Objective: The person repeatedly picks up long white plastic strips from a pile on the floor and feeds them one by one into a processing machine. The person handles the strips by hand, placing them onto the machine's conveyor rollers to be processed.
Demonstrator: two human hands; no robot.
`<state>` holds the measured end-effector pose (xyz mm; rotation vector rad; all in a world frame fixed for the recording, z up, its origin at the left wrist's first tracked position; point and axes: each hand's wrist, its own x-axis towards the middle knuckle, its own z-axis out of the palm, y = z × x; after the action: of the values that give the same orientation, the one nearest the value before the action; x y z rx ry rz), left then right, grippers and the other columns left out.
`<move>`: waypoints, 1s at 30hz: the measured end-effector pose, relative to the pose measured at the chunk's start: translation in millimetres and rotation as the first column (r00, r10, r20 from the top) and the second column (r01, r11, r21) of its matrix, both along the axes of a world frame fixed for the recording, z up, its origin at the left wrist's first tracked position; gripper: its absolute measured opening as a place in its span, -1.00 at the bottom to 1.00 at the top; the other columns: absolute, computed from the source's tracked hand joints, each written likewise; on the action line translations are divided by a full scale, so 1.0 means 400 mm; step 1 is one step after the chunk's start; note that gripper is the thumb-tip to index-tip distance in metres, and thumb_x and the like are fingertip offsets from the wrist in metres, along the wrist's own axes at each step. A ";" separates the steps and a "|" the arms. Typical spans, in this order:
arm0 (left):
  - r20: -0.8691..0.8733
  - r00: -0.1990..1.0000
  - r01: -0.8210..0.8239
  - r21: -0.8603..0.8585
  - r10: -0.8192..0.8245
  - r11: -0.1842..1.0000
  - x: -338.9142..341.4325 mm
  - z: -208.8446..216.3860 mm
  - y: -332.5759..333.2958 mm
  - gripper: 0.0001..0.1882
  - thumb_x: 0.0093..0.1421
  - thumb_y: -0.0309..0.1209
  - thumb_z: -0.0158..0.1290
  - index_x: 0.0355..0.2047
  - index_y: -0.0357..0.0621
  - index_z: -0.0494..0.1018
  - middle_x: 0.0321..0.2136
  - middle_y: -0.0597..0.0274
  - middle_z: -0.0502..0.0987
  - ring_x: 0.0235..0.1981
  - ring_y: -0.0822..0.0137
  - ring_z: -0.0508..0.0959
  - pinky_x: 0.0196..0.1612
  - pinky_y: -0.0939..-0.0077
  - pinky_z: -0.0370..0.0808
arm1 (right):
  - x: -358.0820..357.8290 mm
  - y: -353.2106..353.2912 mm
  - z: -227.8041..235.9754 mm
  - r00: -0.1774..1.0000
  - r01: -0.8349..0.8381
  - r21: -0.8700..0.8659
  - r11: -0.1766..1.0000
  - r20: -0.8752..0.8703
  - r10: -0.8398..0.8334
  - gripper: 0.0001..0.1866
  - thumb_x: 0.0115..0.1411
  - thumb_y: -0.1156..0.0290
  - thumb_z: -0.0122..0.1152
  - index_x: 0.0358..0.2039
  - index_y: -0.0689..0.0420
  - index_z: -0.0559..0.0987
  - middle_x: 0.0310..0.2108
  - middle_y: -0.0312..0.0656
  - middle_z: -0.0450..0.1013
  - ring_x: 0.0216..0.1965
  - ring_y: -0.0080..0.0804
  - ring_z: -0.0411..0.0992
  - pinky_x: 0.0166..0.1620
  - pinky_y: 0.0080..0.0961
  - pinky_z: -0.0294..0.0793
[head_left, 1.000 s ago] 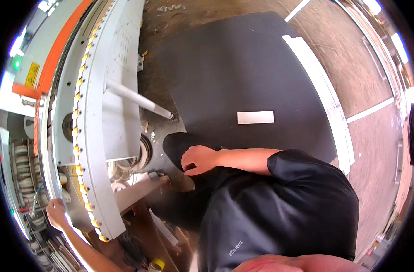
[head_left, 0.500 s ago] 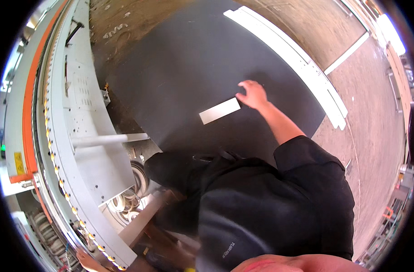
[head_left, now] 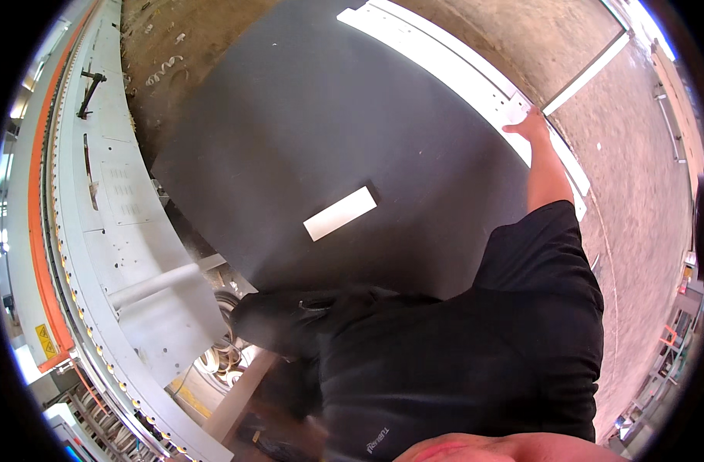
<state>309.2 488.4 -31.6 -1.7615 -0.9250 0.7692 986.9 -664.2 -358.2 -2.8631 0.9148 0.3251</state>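
My right hand (head_left: 531, 127) reaches out to the far right edge of the dark table. It is on a stack of long white strips (head_left: 437, 63), with the thumb laid over the near side and the fingers curled at the outer edge, partly hidden. A short white rectangular piece (head_left: 340, 213) lies by itself on the dark tabletop (head_left: 290, 131), nearer my body and untouched. My left hand is out of sight.
On the left runs a long grey machine (head_left: 129, 192) with an orange rail (head_left: 38, 231) and a row of small rollers. Rolls of pale banding (head_left: 221, 358) sit below its near end. A white bar (head_left: 587, 75) lies on the floor beyond the strips.
My right hand has moved from beside the short white piece, out and to the right, onto the long strips. The hand seen at the machine's lower left is gone from view.
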 end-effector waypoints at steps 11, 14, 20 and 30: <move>0.646 0.756 -0.130 -0.015 0.109 0.991 0.088 0.003 -0.127 -0.61 0.45 -0.13 0.08 0.03 -0.12 0.72 -0.10 0.07 0.75 -0.10 0.10 0.74 -0.09 0.27 0.63 | 0.064 -0.164 -0.096 0.987 -0.080 -0.017 0.997 -0.142 0.077 0.50 -0.28 -0.16 0.82 0.55 0.22 0.15 0.55 0.14 0.19 0.58 0.12 0.14 0.57 -0.03 0.23; 0.690 0.715 -0.141 -0.020 0.115 0.990 0.104 0.005 -0.140 -0.58 0.44 -0.10 0.09 0.05 -0.13 0.70 -0.08 0.05 0.74 -0.09 0.07 0.73 -0.06 0.24 0.62 | 0.043 -0.167 -0.106 0.990 -0.108 -0.029 0.994 -0.094 0.105 0.47 -0.24 -0.26 0.76 0.54 0.22 0.17 0.53 0.13 0.21 0.57 0.08 0.15 0.58 -0.06 0.19; 0.780 0.613 -0.139 -0.046 0.122 0.989 0.104 -0.010 -0.137 -0.54 0.43 -0.06 0.10 0.09 -0.14 0.67 -0.05 0.01 0.73 -0.07 0.01 0.71 0.00 0.17 0.59 | 0.007 -0.112 -0.145 0.966 -0.242 -0.019 0.970 0.091 0.243 0.48 -0.22 -0.30 0.72 0.57 0.13 0.11 0.53 0.07 0.20 0.55 0.12 0.14 0.58 -0.02 0.11; 0.905 0.397 -0.083 -0.128 0.151 0.988 -0.023 -0.019 -0.067 -0.40 0.35 0.01 0.15 0.16 -0.23 0.61 0.01 -0.12 0.70 -0.02 -0.09 0.67 0.12 0.06 0.55 | -0.052 0.248 -0.184 0.833 -0.398 -0.089 0.913 0.383 0.400 0.32 -0.18 -0.27 0.71 0.43 0.30 0.33 0.43 0.20 0.34 0.48 0.15 0.27 0.52 0.02 0.21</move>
<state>300.2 461.4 -39.1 -2.1927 -1.7823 -0.2423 966.1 -565.0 -431.8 -2.9390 0.2393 -0.2236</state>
